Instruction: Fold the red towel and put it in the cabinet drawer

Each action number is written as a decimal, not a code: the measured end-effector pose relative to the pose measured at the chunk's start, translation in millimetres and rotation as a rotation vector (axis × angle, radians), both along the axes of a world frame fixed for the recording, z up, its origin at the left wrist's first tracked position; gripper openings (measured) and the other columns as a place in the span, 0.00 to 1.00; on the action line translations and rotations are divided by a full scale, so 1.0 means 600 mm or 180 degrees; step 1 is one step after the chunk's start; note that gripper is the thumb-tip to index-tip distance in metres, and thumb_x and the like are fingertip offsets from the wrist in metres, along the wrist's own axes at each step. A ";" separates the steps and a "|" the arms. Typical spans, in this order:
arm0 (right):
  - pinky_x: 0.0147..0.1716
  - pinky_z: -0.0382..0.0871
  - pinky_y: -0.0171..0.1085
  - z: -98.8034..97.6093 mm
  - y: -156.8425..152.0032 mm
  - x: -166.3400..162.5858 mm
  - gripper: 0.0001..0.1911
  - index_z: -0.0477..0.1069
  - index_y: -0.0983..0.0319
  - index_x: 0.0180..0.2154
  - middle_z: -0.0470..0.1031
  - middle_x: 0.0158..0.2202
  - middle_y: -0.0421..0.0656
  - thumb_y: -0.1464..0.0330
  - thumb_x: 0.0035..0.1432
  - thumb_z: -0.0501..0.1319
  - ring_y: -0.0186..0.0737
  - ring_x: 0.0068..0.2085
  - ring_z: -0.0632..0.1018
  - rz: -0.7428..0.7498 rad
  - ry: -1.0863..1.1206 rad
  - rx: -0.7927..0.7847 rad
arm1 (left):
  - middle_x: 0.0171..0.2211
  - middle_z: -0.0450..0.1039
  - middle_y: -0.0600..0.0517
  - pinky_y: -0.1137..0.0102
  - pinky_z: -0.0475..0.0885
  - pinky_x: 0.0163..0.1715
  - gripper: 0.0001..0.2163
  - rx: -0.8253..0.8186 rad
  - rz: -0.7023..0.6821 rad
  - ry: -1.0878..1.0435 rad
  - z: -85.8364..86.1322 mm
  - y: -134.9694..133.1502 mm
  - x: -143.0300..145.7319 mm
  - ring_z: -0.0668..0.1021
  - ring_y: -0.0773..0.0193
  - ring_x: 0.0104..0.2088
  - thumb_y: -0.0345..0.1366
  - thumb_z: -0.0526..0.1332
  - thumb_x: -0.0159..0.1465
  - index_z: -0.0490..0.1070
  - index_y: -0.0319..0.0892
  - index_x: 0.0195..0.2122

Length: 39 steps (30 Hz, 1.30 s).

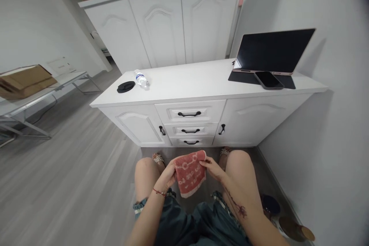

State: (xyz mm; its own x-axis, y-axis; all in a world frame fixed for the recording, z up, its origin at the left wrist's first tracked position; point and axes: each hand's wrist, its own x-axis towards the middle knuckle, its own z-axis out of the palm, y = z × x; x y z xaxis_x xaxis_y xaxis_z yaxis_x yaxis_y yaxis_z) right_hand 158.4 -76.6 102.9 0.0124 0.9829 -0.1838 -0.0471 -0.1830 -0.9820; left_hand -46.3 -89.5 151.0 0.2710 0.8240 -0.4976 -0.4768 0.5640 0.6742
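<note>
A small red towel (190,175) with pale lettering and a light hem hangs between my hands, above the floor and between my knees. My left hand (169,173) is closed on its left edge, with part of the fingers hidden behind the cloth. At the upper right corner, my right hand (211,167) pinches the towel between thumb and fingers. The cloth is spread fairly flat toward me, its lower edge hanging loose.
Ahead stands a white cabinet (190,80) with black handles. On its top are a plastic bottle (141,78), a round black object (126,86), a tablet (273,50) and a phone (268,80). A cardboard box (25,80) rests on a table at left. Jars (292,228) stand by the right wall.
</note>
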 end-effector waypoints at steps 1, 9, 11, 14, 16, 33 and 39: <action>0.44 0.71 0.47 -0.002 0.000 -0.003 0.18 0.66 0.62 0.51 0.69 0.51 0.47 0.62 0.62 0.58 0.42 0.46 0.74 0.0001 0.0040 -0.0040 | 0.26 0.79 0.49 0.68 0.71 0.38 0.06 -0.0188 0.0075 -0.0255 -0.008 -0.002 -0.006 0.78 0.63 0.29 0.29 0.65 0.51 0.76 0.37 0.31; 0.45 0.71 0.46 -0.031 0.012 -0.023 0.17 0.66 0.61 0.51 0.69 0.51 0.47 0.62 0.62 0.57 0.41 0.46 0.74 -0.0052 0.0199 -0.0307 | 0.41 0.79 0.43 0.60 0.69 0.48 0.16 -0.0442 0.0047 -0.1056 -0.066 -0.040 -0.017 0.79 0.53 0.44 0.40 0.64 0.56 0.74 0.37 0.43; 0.44 0.71 0.46 -0.042 0.020 -0.026 0.17 0.66 0.61 0.51 0.69 0.51 0.47 0.62 0.63 0.57 0.41 0.46 0.74 -0.0050 0.0192 -0.0348 | 0.43 0.78 0.43 0.61 0.70 0.49 0.17 -0.0357 0.0119 -0.0611 -0.080 -0.044 -0.005 0.79 0.53 0.43 0.32 0.69 0.51 0.74 0.38 0.43; 0.41 0.72 0.44 -0.071 0.034 -0.029 0.16 0.69 0.63 0.47 0.72 0.46 0.46 0.60 0.61 0.58 0.40 0.42 0.75 -0.0023 0.0172 -0.0389 | 0.42 0.79 0.43 0.61 0.71 0.47 0.19 -0.0241 0.0379 -0.0271 -0.104 -0.042 0.008 0.80 0.53 0.41 0.26 0.71 0.45 0.74 0.38 0.40; 0.37 0.73 0.42 -0.100 0.045 -0.027 0.19 0.72 0.64 0.39 0.76 0.38 0.45 0.55 0.54 0.62 0.41 0.37 0.77 -0.0131 0.0168 -0.0466 | 0.40 0.79 0.43 0.62 0.72 0.45 0.18 -0.0201 0.0571 -0.0182 -0.122 -0.038 0.010 0.80 0.54 0.39 0.27 0.71 0.44 0.74 0.38 0.38; 0.42 0.71 0.42 0.090 0.224 -0.030 0.21 0.63 0.61 0.53 0.66 0.55 0.53 0.62 0.61 0.50 0.41 0.40 0.76 -0.0294 -0.1908 0.1698 | 0.28 0.77 0.48 0.65 0.72 0.34 0.19 -0.0292 0.0845 0.0300 -0.189 -0.030 -0.004 0.78 0.58 0.28 0.28 0.71 0.36 0.73 0.38 0.31; 0.39 0.69 0.41 0.125 0.284 -0.073 0.20 0.62 0.62 0.54 0.63 0.56 0.53 0.66 0.61 0.52 0.39 0.33 0.75 0.0115 -0.2682 0.1401 | 0.29 0.77 0.47 0.61 0.71 0.40 0.21 -0.0235 0.0573 0.0213 -0.196 -0.027 -0.011 0.79 0.54 0.31 0.36 0.76 0.33 0.75 0.40 0.30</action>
